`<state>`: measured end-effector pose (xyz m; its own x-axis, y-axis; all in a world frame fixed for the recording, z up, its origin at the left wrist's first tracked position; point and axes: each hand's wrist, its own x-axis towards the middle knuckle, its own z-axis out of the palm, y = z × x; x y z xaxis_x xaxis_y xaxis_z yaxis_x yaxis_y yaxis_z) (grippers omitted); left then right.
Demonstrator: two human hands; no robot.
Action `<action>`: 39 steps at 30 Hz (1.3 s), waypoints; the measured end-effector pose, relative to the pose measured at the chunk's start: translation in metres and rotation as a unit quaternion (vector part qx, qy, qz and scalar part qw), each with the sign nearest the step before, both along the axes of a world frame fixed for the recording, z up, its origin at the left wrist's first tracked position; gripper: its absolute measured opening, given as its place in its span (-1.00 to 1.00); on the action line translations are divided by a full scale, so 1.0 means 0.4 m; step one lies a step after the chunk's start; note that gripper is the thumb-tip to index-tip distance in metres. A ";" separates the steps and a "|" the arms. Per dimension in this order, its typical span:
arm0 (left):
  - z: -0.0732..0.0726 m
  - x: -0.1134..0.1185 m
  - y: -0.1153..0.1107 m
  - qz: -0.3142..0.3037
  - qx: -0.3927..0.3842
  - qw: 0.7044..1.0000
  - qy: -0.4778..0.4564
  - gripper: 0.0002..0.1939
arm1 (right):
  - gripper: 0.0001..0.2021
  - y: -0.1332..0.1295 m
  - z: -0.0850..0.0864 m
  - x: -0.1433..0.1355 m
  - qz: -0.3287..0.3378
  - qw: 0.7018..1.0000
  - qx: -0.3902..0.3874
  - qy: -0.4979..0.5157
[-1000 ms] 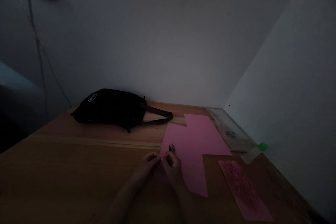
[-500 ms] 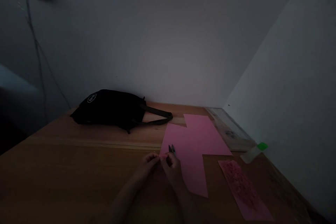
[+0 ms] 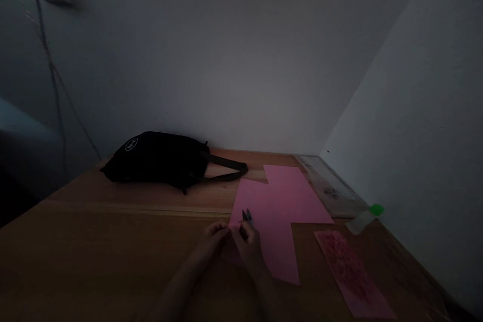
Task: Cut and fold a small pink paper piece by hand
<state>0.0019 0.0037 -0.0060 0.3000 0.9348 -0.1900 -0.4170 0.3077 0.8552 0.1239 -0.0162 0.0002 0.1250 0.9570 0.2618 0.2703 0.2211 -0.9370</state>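
Note:
My left hand (image 3: 213,239) and my right hand (image 3: 249,246) meet fingertip to fingertip over the table. Pinched between them is a small pink piece of paper (image 3: 233,227), mostly covered by the fingers. A pair of scissors (image 3: 247,215) juts forward out of my right hand, blades slightly apart and handles hidden in the palm. Under and beyond the hands lies a large pink paper sheet (image 3: 279,196) with corners cut out.
A black bag (image 3: 162,158) with its strap lies at the back left. To the right are a pink strip heaped with crumpled pink bits (image 3: 345,266), a clear bottle with a green cap (image 3: 362,221), and a flat clear plastic packet (image 3: 332,186) by the wall.
The fingertips have drawn closer over the small pink piece, so less of it shows. My view has tilted very slightly; the other things stay in place.

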 end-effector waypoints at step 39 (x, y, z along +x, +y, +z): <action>0.029 -0.002 -0.007 0.002 0.001 1.000 -0.030 -0.93 | -0.79 0.000 0.015 0.008 0.004 1.000 -0.014 0.013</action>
<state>0.0010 0.0009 0.0057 0.3078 0.9362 -0.1696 -0.4691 0.3043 0.8291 0.1269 -0.0163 0.0060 0.1240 0.9650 0.2312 0.2451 0.1960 -0.9495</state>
